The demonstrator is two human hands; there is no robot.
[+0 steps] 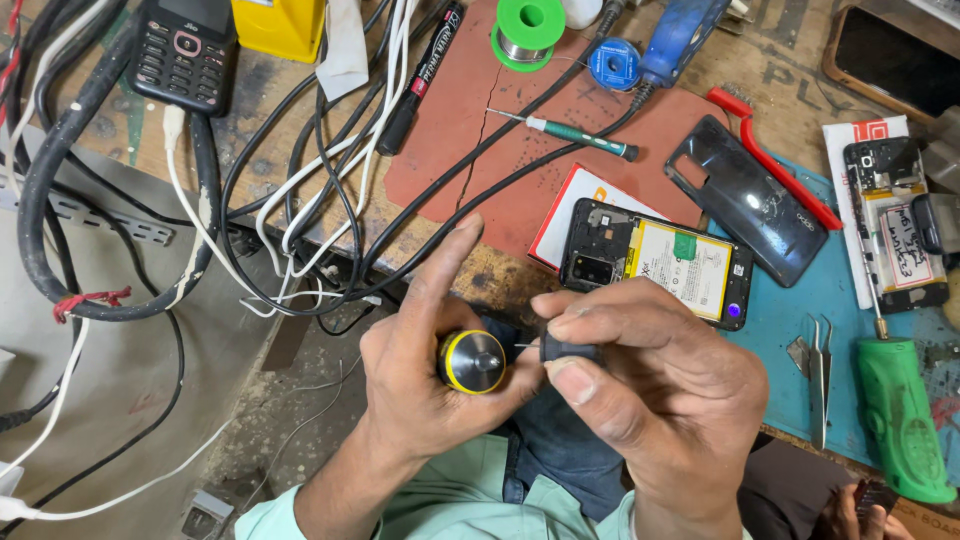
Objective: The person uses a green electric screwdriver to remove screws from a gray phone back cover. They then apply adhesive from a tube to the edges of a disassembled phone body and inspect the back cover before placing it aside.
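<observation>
**Hand Positions and Clearances at the Worktop Edge**

The left hand (pixel 420 380) is closed around a screwdriver (pixel 472 361) with a yellow-ringed metal end cap; the index finger is raised and extended upward. The thin tip runs from this hand toward the right hand (pixel 650 390), which pinches a small dark part (pixel 565 349) between thumb and fingers. Tip and part meet between the two hands; the exact contact point is too small to resolve.

Both hands work off the worktop (pixel 500 275), just below its near edge and over the person's lap.

Directly above the right hand, an opened phone (pixel 655 265) with an exposed battery lies close to the worktop edge. Further above it and to the right lies a black back cover (pixel 745 200), bordered by a red brush (pixel 775 160).

Right of the right hand, well apart, lie tweezers (pixel 820 375) and a green-handled tool (pixel 900 420) on a blue mat (pixel 800 300).

Above the left hand, a tangle of black and white cables (pixel 300 200) hangs over the worktop edge, near the raised index finger. A small green screwdriver (pixel 570 135) rests on a red mat (pixel 460 130) beyond.

Left of the left hand, below the edge, lies open floor (pixel 130 380), crossed by loose cables.
</observation>
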